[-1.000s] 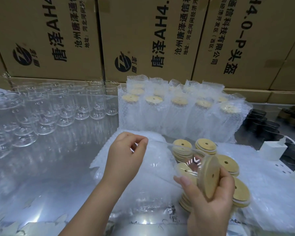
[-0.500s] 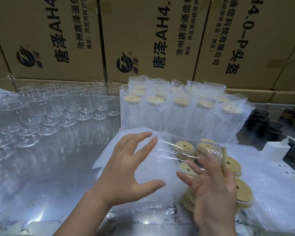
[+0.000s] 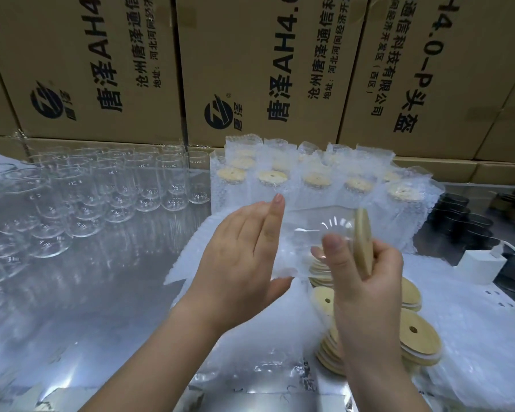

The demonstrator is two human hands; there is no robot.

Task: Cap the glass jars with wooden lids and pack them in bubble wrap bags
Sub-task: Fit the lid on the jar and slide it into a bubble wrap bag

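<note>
A clear glass jar (image 3: 315, 230) lies sideways in the air between my hands, with a wooden lid (image 3: 364, 233) on its right end, seen edge-on. My right hand (image 3: 366, 292) grips the lidded end, thumb on the glass and fingers curled behind the lid. My left hand (image 3: 238, 263) has straight fingers and its palm faces the jar's base; whether it touches the glass is unclear. Below lie stacks of loose wooden lids (image 3: 416, 334) on a pile of bubble wrap bags (image 3: 191, 257).
Several uncapped glass jars (image 3: 116, 188) stand at the left. A row of capped jars in bubble wrap bags (image 3: 309, 185) stands behind my hands. Cardboard boxes (image 3: 250, 69) wall off the back. A white adapter (image 3: 476, 266) and black parts (image 3: 458, 215) sit at right.
The jar with its lid has risen from above the lid stacks. My left hand opened from a pinch and flattened at the jar's base. My right hand curled round the lidded end.
</note>
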